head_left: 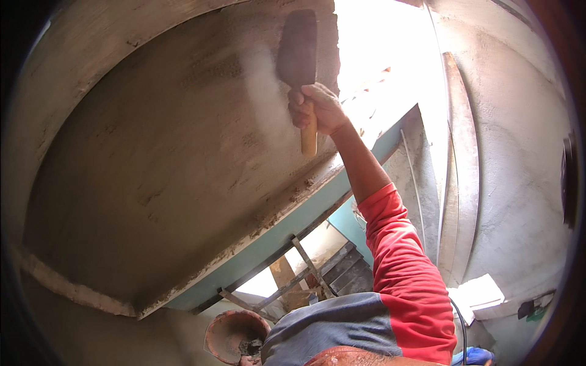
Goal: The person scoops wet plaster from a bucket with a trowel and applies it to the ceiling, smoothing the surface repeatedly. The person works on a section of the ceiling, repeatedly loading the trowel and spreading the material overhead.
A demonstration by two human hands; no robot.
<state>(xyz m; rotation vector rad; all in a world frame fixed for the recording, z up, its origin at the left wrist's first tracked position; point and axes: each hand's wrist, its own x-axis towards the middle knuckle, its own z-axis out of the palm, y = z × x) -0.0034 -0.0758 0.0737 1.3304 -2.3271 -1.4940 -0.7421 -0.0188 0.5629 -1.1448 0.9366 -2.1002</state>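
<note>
Right hand [321, 111] wrapped tight round the trowel [298, 52], over the wall's [159, 140] upper right: smoothing, looks like; next wants a flat, even sweep; left hand [246, 361], can't tell its grip

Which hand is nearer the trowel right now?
Right. The right hand grips the trowel by its handle. What looks like part of the left hand is well below it in view, by the bucket.
</note>
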